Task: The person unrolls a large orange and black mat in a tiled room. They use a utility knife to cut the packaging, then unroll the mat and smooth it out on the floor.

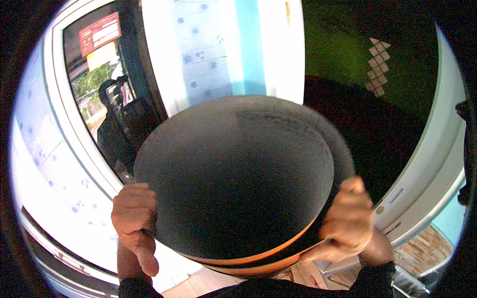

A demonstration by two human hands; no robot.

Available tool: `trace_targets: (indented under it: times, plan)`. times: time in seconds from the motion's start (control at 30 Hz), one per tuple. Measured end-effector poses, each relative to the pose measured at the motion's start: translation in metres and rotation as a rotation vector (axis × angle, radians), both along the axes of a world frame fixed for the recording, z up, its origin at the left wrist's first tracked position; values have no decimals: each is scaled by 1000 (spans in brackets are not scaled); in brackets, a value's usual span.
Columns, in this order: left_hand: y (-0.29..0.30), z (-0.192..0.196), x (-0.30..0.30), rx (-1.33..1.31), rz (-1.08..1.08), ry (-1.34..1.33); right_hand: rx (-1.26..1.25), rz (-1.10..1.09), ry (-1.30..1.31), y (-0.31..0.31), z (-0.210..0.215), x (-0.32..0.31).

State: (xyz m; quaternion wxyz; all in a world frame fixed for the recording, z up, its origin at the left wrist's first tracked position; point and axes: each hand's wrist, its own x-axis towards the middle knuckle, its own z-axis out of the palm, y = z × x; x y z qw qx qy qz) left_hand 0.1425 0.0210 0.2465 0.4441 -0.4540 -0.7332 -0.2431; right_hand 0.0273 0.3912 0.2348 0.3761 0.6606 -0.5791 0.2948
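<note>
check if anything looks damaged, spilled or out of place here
No spill or break shows. The dark round pan has streaky marks near its far rim, perhaps wear. A second edge shows at its right and near side, as if another pan sat off-centre beneath; I can't be sure.

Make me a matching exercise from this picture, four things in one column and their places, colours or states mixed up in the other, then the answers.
1. Large round vessel
2. Left hand
3. Red sign
4. Pale diamond shapes

A. Upper right of the view
B. Black, with orange along its near edge
C. Upper left of the view
D. Closed, at the vessel's left side

Pairs: 1-B, 2-D, 3-C, 4-A
</note>
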Motion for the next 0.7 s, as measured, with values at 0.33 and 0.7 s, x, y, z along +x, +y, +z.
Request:
trace_targets:
  times: [0.33, 0.7]
  plan:
    - [3, 81, 9, -384, 253, 30, -141, -94, 148, -11, 59, -5]
    - [31, 36, 23, -481, 103, -134, 183, -39, -188, -8, 40, 3]
